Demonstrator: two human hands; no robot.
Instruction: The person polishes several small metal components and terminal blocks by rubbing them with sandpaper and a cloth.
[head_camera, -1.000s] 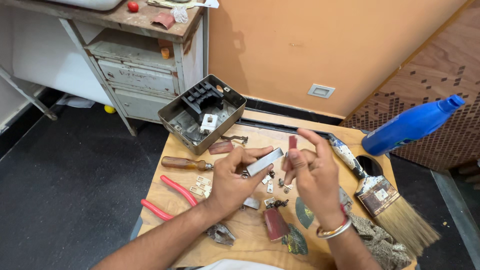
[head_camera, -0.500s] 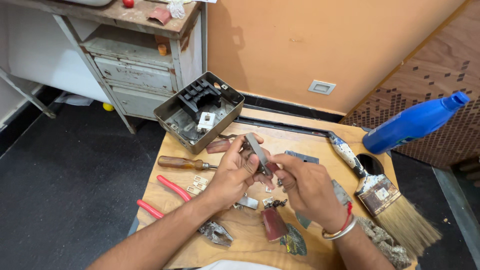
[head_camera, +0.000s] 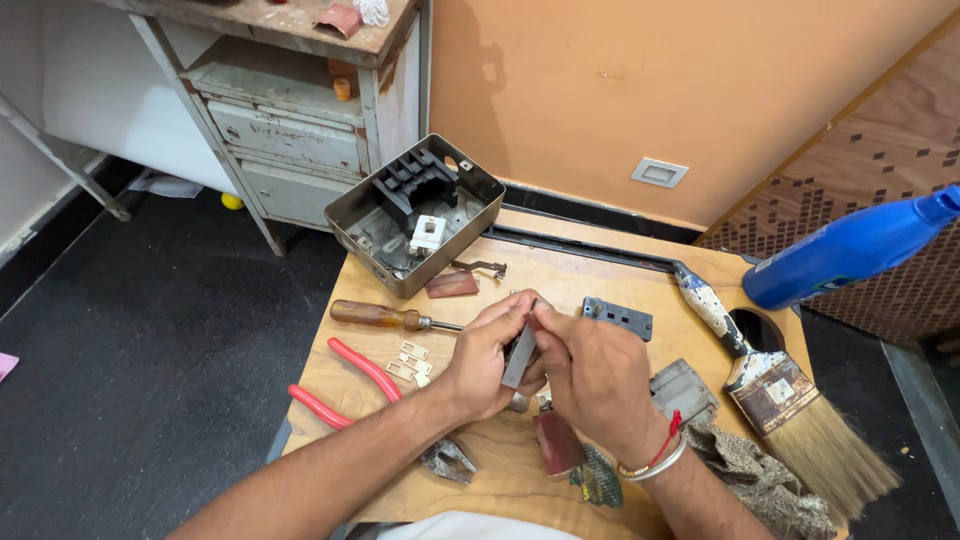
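**Grey metal strip pinched in both hands over the wooden board**

Grey flat metal strip (head_camera: 519, 356) sits between my two hands, tilted, lower end toward me, above the middle of the wooden board (head_camera: 610, 285). My left hand (head_camera: 487, 358) is closed around it from the left, thumb and fingers curled on its edge. My right hand (head_camera: 590, 372) is closed too, fingertips pinching the strip's upper end, touching the left hand's fingertips there. Red thread and metal bangle on the right wrist.

Around the hands, all on the board:
- Wooden-handled screwdriver (head_camera: 385, 317) lies left of the hands, shaft pointing right, tip near my left thumb.
- Red-handled pliers (head_camera: 345, 385) below it, handles spread toward the board's left edge; jaws hidden under my left forearm.
- Small pale metal clips (head_camera: 409, 362) between screwdriver and pliers.
- Open grey metal box (head_camera: 415, 213) at the far left corner, overhanging the edge, with a black plastic ribbed block and a small white part inside.
- Brown flat piece (head_camera: 452, 284) just in front of the box.
- Dark grey slotted plate (head_camera: 617, 317) just right of my right hand, apart from it.
- Grey metal plate (head_camera: 683, 390) beside my right wrist.
- Paintbrush (head_camera: 770, 385) with paint-spattered handle on the right, bristles toward me.
- Blue plastic bottle (head_camera: 850, 250) far right, lying tilted, beyond the round hole in the board.
- Worn sandpaper scraps (head_camera: 755, 470) near my right forearm.

Small parts directly under the hands: cannot tell what they are.
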